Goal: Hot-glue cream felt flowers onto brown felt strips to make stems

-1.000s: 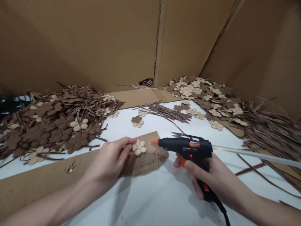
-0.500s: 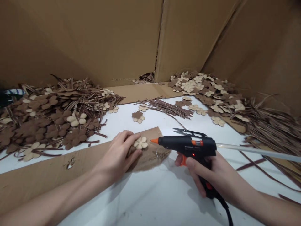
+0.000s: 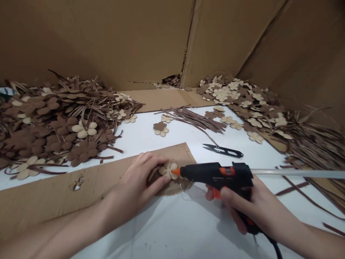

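Note:
My right hand [image 3: 248,205] is wrapped round a black and orange hot glue gun [image 3: 215,172], with a finger at its orange trigger. The gun's orange nozzle touches, or nearly touches, the middle of a small beige fabric flower [image 3: 170,167]. Thumb and index finger of my left hand [image 3: 142,176] grip that flower at its left side and keep it on a strip of cardboard [image 3: 107,180]. A clear glue stick [image 3: 291,173] juts from the back of the gun. Behind the gun lie black thread snips [image 3: 223,150].
Brown and beige flowers with ribbons form a large heap [image 3: 61,126] at left. Another flower pile [image 3: 237,93] lies at back right, beside a bunch of brown strips [image 3: 309,144]. More strips [image 3: 202,119] lie mid-table. Cardboard walls [image 3: 94,43] stand behind.
The glue gun has come down to the beige flower; its nozzle was apart from it before. The snips, partly hidden behind the gun earlier, now show fully. The view has shifted slightly.

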`<state>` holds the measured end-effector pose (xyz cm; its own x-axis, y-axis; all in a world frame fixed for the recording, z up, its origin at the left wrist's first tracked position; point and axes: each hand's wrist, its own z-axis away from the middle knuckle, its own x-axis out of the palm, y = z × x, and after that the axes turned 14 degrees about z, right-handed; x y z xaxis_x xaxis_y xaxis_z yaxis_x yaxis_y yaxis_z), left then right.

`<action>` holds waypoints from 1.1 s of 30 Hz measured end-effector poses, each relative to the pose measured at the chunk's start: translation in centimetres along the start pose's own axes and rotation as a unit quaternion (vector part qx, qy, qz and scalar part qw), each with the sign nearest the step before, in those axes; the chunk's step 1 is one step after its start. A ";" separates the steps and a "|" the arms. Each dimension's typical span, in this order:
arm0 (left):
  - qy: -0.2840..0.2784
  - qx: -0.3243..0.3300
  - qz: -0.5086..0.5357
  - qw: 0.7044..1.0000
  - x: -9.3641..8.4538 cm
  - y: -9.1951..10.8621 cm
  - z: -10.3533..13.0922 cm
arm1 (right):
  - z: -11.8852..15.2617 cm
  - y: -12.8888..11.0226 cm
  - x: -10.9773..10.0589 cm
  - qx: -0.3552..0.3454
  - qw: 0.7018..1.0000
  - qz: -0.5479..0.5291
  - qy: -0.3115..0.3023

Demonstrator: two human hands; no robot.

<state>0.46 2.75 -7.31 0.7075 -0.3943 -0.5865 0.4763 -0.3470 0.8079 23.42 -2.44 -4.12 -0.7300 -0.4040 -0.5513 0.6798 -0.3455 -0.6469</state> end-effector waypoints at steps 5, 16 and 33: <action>-0.013 -0.034 0.024 0.999 -0.1 0.5 -0.4 | 0.0 -0.2 0.3 0.002 1.000 0.002 0.020; -0.008 -0.024 0.014 1.000 0.2 0.3 -0.1 | 0.0 -0.4 0.7 -0.004 0.999 -0.017 0.027; -0.004 -0.017 0.009 1.000 0.3 0.5 -0.3 | -0.2 0.3 0.9 -0.016 1.000 0.006 0.022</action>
<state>1.03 2.73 -7.08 0.7117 -0.4077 -0.5720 0.4813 -0.3101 0.8199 22.99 -2.71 -4.93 -0.7246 -0.3697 -0.5817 0.6866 -0.3133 -0.6561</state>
